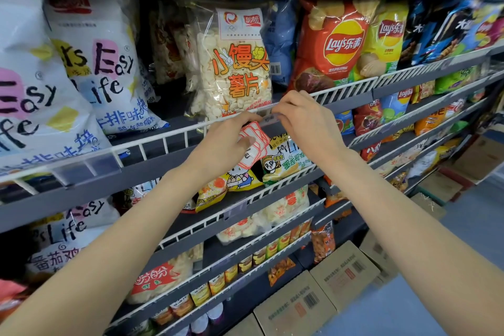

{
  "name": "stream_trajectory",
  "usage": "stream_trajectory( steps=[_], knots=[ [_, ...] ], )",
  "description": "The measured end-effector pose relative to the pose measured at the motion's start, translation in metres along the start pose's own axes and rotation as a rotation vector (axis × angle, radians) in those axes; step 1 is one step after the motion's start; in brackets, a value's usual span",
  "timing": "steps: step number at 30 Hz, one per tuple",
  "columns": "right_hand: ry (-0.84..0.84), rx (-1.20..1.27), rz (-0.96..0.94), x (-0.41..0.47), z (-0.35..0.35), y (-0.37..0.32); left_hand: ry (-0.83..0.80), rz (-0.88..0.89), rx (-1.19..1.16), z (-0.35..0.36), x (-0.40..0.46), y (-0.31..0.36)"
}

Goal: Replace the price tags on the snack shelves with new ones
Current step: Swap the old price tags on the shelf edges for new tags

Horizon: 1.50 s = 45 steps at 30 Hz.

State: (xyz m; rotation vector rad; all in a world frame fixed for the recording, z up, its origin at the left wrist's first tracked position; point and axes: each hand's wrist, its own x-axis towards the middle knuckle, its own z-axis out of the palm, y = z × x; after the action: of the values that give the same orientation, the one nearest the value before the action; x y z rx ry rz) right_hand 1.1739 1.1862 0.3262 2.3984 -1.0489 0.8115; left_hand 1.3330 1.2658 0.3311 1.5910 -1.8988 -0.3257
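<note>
Shop aisle, grey shelves with white wire rails, snack bags on every tier, cardboard boxes on the floor at 5 o'clock.

Left hand sits just left of frame centre, fingers curled round a small stack of red-and-white tags; thumb presses on the top one. Stack fans out toward 3 o'clock and lies in front of the shelf edge. Printing on them is too small to read.

Right hand is just right of the left hand, at its 2 o'clock, fingertips pinched narrow at the clear tag holder on the rail, below the puff bag. Something pale sits in the pinch at the holder; cannot tell whether it is an old tag coming out or a new one going in.

Lay's bag stands at 2 o'clock from the hands, Easy Life bags at 9 to 10 o'clock.

Progress, judged: mid-job, working one holder on this tier. Clear holder at 8 o'clock on the same rail looks blank, so likely waiting for a tag. Another holder on the tier below, at 6 o'clock from the hands, also looks blank. Tags at the top shelf, 1 o'clock, are blurred; old or new cannot be told. Several tags in hand suggests plenty of slots left.
</note>
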Motion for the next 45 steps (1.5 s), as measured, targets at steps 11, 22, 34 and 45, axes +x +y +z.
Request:
stream_trajectory(
  steps=[11, 22, 34, 45],
  knots=[
    [-0.002, 0.061, 0.03, -0.011, -0.003, -0.006, 0.011, -0.023, -0.009, 0.0, -0.001, 0.0],
    [0.045, 0.023, 0.054, -0.013, 0.0, -0.017, 0.104, -0.075, -0.073, 0.007, -0.001, -0.002],
    [0.033, 0.05, 0.081, -0.014, -0.001, -0.021, 0.136, -0.105, -0.089, 0.008, 0.001, 0.0],
    [0.065, 0.093, 0.088, -0.014, -0.002, -0.022, 0.294, -0.134, -0.139, 0.006, 0.0, 0.002]
  ],
)
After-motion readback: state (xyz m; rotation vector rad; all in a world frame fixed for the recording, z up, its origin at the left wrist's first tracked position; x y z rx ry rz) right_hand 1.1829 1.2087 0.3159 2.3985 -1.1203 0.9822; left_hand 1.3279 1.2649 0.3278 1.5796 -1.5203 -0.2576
